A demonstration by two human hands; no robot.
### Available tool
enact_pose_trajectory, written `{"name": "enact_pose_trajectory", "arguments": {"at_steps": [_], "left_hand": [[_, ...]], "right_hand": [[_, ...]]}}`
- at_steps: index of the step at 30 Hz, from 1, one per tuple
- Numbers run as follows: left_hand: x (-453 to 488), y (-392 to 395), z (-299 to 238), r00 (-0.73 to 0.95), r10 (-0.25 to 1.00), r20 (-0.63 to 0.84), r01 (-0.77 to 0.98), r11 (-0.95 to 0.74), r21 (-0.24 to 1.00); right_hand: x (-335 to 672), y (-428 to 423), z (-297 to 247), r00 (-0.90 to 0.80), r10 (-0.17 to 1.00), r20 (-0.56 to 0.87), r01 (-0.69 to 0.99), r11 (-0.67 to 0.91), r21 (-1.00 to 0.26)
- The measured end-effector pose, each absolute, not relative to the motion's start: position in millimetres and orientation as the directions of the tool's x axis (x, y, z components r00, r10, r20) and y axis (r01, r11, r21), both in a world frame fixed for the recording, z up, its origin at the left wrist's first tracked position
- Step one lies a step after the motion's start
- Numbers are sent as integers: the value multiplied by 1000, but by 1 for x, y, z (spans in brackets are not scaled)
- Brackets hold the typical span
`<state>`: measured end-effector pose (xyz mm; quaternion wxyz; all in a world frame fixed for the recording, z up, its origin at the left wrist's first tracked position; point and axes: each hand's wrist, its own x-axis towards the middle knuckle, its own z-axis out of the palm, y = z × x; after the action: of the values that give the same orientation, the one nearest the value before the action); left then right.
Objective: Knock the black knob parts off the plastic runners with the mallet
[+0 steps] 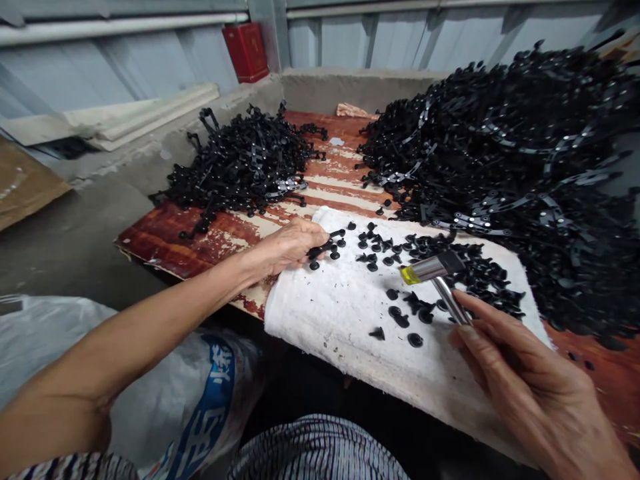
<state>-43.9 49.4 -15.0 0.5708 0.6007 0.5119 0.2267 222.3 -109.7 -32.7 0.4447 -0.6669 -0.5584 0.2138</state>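
Observation:
My left hand (299, 244) is closed on a black linked plastic part (327, 247) with round knobs, at the left edge of a white cloth (320, 320). My fingers hide part of it. In my right hand (520, 373) is a small mallet (434, 268) with a metal body, a yellow face at one end and a black one at the other. I grip it by its shiny metal handle, with the head raised over the cloth. Loose black plastic caps (415, 340) with stems lie scattered below and around the mallet head.
Linked black parts are heaped at the back left (250, 160); a larger heap (510, 133) fills the right side. Under the cloth lies a worn red-brown board (190, 233). A red box (246, 52) stands in the back corner. A white plastic sack (145, 393) sits at lower left.

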Motion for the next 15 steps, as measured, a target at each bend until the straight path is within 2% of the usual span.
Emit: {"name": "enact_pose_trajectory", "arguments": {"at_steps": [15], "left_hand": [[-41, 47, -14, 375, 877, -300, 375, 152, 914]], "right_hand": [[220, -110, -30, 327, 928, 177, 543, -31, -839]]}}
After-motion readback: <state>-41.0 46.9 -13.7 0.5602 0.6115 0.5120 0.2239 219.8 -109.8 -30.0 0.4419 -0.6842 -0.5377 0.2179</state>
